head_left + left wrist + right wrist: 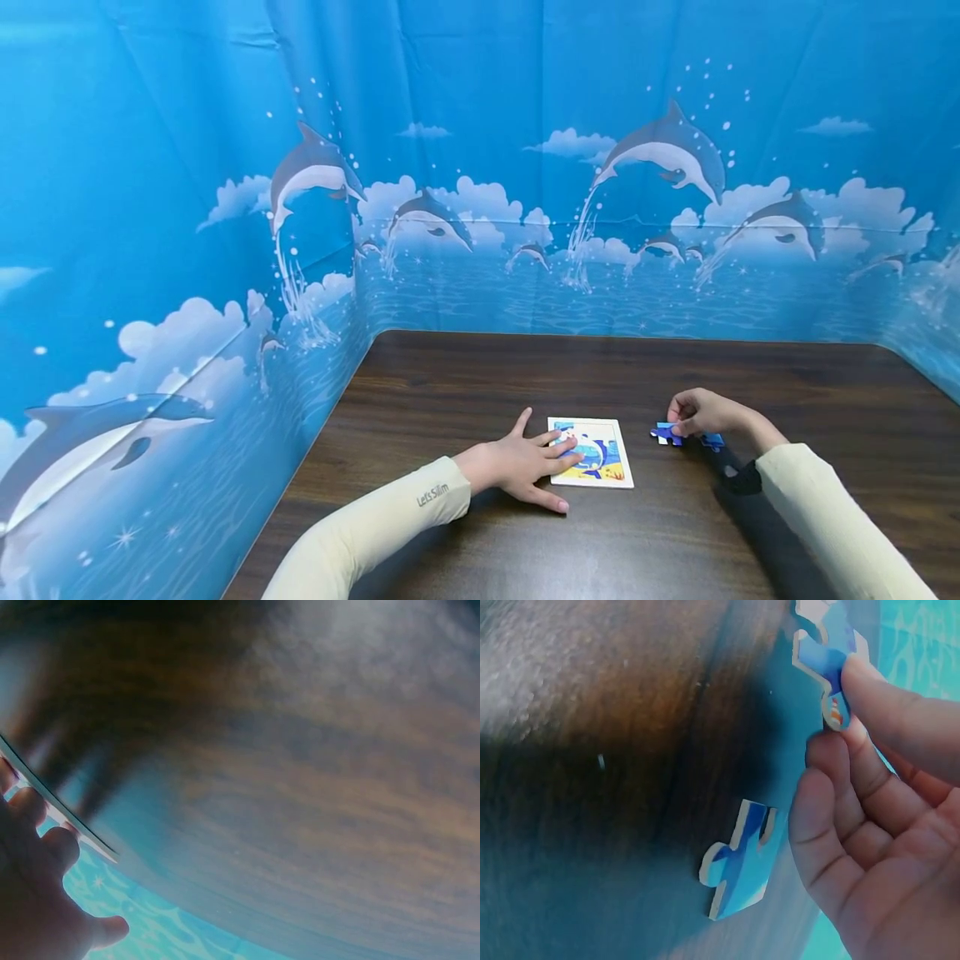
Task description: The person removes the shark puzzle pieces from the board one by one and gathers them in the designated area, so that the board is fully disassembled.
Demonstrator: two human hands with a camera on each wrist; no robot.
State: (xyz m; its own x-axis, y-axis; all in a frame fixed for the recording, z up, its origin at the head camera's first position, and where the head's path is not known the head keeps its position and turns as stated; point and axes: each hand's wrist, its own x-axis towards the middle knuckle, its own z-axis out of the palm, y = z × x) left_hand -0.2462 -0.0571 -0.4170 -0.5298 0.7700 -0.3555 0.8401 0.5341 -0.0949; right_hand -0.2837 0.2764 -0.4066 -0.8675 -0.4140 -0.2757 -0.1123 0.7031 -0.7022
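Note:
A square white-framed puzzle board [625,452] with a dolphin picture lies on the table. My left hand [521,465] rests on its left side with fingers spread, covering part of the picture; the thumb reaches past the near edge onto the table. In the left wrist view the fingers of the left hand [37,877] lie over the board's edge [94,841]. Right of the board, my right hand [708,410] pinches a blue puzzle piece [826,664] between thumb and fingers. A second blue puzzle piece [739,862] lies on the table beneath that hand, partly hidden in the head view.
The dark wood-grain table [480,375] has rounded far corners. Blue curtains [480,275] printed with dolphins and clouds stand along its far side and left. A black object [741,479] sits at the right wrist.

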